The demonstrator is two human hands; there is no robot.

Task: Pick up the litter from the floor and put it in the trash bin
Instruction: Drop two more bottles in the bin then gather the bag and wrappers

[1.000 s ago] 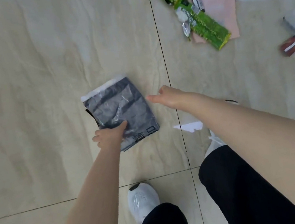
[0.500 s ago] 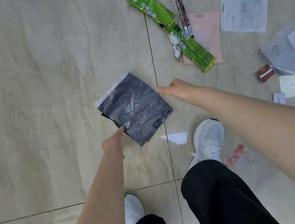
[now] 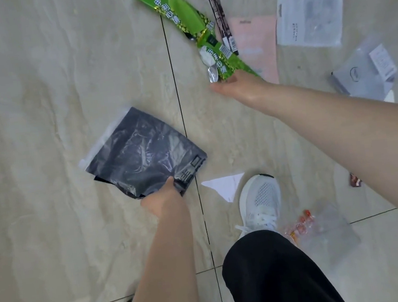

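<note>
Head view: my left hand (image 3: 162, 200) has its grip clamped on the near corner of the dark plastic bag (image 3: 143, 155), which lies flat on the tiled floor (image 3: 48, 94). My right hand (image 3: 237, 87), fingers apart, reaches the lower end of the green wrapper (image 3: 222, 60). More litter lies beyond it.
</note>
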